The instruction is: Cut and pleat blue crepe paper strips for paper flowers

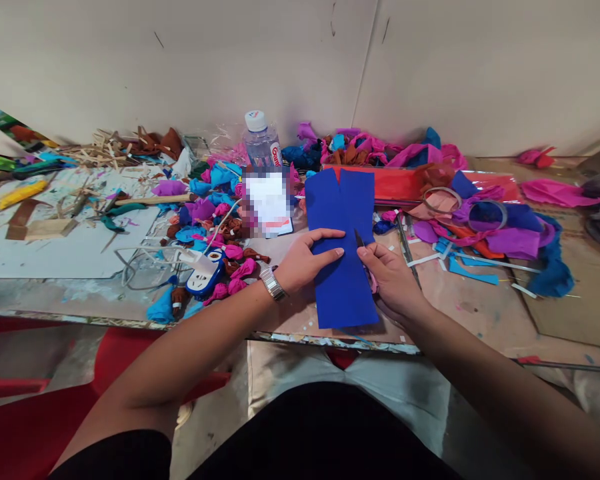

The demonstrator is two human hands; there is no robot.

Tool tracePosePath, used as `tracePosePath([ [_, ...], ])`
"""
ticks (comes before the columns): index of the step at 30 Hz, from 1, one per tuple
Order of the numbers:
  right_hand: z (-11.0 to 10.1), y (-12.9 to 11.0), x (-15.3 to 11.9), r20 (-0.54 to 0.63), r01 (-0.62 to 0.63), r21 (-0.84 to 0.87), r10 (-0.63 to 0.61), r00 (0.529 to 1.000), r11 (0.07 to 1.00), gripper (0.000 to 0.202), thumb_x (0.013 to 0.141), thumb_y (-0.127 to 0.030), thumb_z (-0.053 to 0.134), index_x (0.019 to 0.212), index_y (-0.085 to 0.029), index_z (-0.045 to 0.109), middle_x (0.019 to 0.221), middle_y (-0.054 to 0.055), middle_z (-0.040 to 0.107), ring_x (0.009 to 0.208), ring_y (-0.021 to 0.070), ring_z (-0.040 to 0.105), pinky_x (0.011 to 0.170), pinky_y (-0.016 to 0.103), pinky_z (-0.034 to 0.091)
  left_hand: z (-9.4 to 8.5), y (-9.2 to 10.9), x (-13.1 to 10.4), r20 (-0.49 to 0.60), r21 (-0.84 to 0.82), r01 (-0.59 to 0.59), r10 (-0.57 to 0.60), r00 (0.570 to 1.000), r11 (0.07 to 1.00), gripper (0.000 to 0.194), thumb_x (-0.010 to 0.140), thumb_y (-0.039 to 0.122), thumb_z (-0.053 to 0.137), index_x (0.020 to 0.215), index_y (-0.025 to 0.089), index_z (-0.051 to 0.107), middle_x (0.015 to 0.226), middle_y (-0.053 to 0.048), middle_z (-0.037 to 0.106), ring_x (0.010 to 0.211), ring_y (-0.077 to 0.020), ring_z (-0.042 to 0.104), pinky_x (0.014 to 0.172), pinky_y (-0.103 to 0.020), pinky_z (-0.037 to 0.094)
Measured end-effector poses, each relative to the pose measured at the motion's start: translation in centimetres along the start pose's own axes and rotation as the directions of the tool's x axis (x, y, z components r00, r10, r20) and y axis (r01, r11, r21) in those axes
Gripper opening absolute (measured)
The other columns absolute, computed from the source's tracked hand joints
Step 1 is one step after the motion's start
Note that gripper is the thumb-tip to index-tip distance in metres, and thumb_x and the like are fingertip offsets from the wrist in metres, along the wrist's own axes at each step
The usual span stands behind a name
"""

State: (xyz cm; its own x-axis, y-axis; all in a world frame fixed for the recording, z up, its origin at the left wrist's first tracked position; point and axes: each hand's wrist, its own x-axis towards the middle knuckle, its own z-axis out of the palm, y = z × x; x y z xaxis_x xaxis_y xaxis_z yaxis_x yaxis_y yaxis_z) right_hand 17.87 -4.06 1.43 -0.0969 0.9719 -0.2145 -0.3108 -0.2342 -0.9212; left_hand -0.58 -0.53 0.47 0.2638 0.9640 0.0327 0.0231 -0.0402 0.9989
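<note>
A long blue sheet (344, 297), paper or cloth, is upright before me, with a small notch in its top edge. My left hand (313, 260) grips it from the left edge, thumb and index finger showing on its front; the other fingers are hidden. At the right edge my right hand (393, 280) is closed around scissors (373, 280) with a pinkish handle. Their dark blade tip points up and left across the front of the sheet. Whether the blades are apart cannot be made out.
Behind the sheet stand a plastic bottle (263, 147) and a blurred phone-like object (271, 203). Left are a power strip (205, 273) with cables, colourful bundles (225, 230) and a white board (45, 257). Tape rolls (487, 215) lie among scraps at right. A wall (280, 60) rises behind.
</note>
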Motion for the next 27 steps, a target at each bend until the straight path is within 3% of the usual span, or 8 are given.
tracePosePath([
  [12, 0.02, 0.16, -0.02, -0.019, -0.036, 0.032, 0.037, 0.999, 0.999, 0.054, 0.068, -0.056, 0.091, 0.075, -0.023, 0.05, 0.054, -0.009, 0.052, 0.044, 0.0074, 0.04, 0.042, 0.021, 0.036, 0.12, 0.05, 0.0, 0.01, -0.022, 0.014, -0.014, 1.0, 1.0, 0.044, 0.082, 0.037, 0.081, 0.122, 0.019, 0.074, 0.127, -0.011, 0.072, 0.108, -0.0235, 0.068, 0.094, -0.038, 0.056],
  [20, -0.03, 0.16, -0.12, -0.025, -0.004, 0.0, 0.004, 1.0, 1.0, 0.054, 0.072, -0.058, 0.088, 0.072, -0.023, 0.047, 0.047, -0.01, 0.044, 0.041, 0.0068, 0.032, 0.04, 0.021, 0.027, 0.12, 0.17, -0.03, 0.01, -0.051, 0.031, -0.031, 0.999, 0.998, 0.046, 0.081, 0.036, 0.081, 0.123, 0.02, 0.073, 0.129, -0.011, 0.071, 0.108, -0.0241, 0.068, 0.095, -0.04, 0.056],
  [27, 0.07, 0.05, -0.13, -0.017, -0.027, 0.031, 0.028, 0.999, 0.999, 0.053, 0.071, -0.055, 0.09, 0.074, -0.023, 0.048, 0.054, -0.009, 0.049, 0.045, 0.0069, 0.039, 0.043, 0.02, 0.035, 0.2, 0.44, -0.12, 0.014, -0.031, 0.003, -0.002, 1.0, 1.0, 0.045, 0.082, 0.033, 0.08, 0.125, 0.02, 0.071, 0.132, -0.011, 0.07, 0.113, -0.0246, 0.067, 0.1, -0.041, 0.054],
])
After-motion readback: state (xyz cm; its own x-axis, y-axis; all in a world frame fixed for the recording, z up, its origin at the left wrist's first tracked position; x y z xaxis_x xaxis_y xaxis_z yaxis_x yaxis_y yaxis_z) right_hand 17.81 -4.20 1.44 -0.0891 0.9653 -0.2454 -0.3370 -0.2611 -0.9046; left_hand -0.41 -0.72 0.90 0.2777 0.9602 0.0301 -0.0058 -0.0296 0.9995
